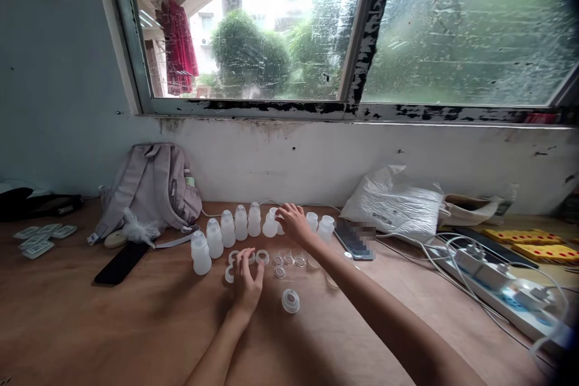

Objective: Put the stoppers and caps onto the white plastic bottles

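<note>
- Brown wooden tabletop fills our near view; bare wood on our side of the small parts gives both forearms room.
- Closest part: translucent collar, alone, right of our left hand.
- Left hand: palm down, fingers bent and slightly spread over the white rings. Grip unclear, fingertips overlap the rings; we can't say if one is held.
- Clear discs lie flat just right of those rings; our right forearm passes over the parts beside them, partly hiding some.
- Right hand: reaching farther out, fingers loosely curled, with the topless bottle at the fingertips, on their left. Contact or hold: we can't confirm.
- Key relation: that bottle stands upright, long axis vertical, beyond the rings and left of our right palm. Right hand is nearer to it; left hand is nearer to the rings.
- Edges: domed bottles stand close on its left, in a slanting row; more topless bottles stand right of our right wrist. Sideways room looks tight; approach from above seems freer.
- Farther: grey backpack left, silvery plastic bag right, then wall and window.
</note>
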Available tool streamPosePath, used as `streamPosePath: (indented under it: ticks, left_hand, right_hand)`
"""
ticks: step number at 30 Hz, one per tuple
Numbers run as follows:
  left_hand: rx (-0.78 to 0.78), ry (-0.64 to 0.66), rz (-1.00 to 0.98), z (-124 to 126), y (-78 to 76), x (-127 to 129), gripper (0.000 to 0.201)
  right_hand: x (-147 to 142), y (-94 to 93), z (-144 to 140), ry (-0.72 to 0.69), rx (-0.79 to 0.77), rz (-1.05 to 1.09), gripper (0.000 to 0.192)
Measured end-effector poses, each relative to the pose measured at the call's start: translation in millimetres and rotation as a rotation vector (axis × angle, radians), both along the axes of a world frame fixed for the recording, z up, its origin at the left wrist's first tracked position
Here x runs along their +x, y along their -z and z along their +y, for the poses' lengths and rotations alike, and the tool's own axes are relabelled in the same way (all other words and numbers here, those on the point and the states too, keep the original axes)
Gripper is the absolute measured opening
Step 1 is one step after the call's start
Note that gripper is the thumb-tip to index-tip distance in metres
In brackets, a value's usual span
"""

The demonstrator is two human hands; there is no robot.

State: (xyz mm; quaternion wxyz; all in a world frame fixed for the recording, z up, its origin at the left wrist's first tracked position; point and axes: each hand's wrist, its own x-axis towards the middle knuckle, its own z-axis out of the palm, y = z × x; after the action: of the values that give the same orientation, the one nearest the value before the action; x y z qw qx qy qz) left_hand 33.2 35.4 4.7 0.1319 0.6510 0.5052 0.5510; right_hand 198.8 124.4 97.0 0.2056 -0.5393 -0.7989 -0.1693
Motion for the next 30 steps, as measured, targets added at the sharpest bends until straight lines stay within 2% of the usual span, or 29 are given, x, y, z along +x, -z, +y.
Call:
streamPosePath:
  ticks: [4, 8, 10, 12, 14, 17, 23, 30]
  left_hand:
    - [0.008, 0.077, 0.045, -3, -2.2, 1, 0.024]
    - [-0.056, 0.349, 0.201, -12, -10.4, 0, 0.022]
    - [-0.093, 0.465, 0.296, -17, -13.2, 0, 0.029]
    - [-0.135, 0.513, 0.375, -21, -12.7, 2, 0.043]
    - [-0.182, 0.529, 0.443, -24, -9.5, 6, 0.056]
    - [-0.228, 0.533, 0.524, -26, -3.8, 11, 0.06]
    - [-0.222, 0.5, 0.586, -30, -0.1, 17, 0.041]
    - [-0.114, 0.391, 0.479, -23, -1.8, 12, 0.033]
  right_hand:
    - [-11, 10.2, 26, 0.032, -0.017, -0.067, 0.016]
    - [-18, 19.7, 41, 0.062, -0.031, -0.123, 0.019]
    - [-20, 21.9, 45, 0.073, -0.036, -0.139, 0.019]
    - [-20, 22.4, 48, 0.08, -0.041, -0.152, 0.019]
    - [-20, 22.0, 51, 0.085, -0.05, -0.162, 0.02]
    - [-17, 20.8, 53, 0.092, -0.068, -0.174, 0.02]
    - [-13, 18.3, 55, 0.091, -0.082, -0.188, 0.021]
    - [-14, 18.0, 52, 0.071, -0.068, -0.179, 0.016]
